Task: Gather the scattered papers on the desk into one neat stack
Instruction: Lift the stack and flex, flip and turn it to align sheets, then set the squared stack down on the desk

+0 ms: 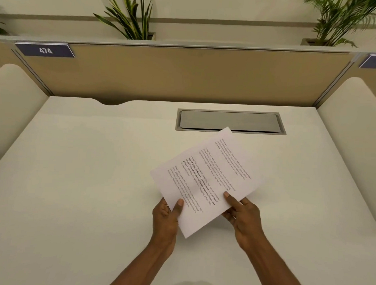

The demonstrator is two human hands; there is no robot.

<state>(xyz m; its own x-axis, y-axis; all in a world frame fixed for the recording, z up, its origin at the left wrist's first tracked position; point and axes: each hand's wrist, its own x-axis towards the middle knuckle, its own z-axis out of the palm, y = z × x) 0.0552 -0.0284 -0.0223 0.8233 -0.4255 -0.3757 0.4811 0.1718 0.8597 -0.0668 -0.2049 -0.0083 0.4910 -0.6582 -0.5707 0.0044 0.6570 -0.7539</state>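
White printed papers (205,177) are held together above the white desk (85,181), turned at a slant with the text running diagonally. My left hand (166,218) grips their near left edge, thumb on top. My right hand (243,214) pinches the near right edge, thumb on the printed face. The sheets look aligned as one bundle; how many there are I cannot tell. No other loose paper lies on the desk in view.
A grey cable-tray lid (230,122) is set into the desk beyond the papers. A tan partition (164,75) with a label reading 474 (45,50) closes the back. White side panels flank the desk. Plants (131,19) stand behind the partition.
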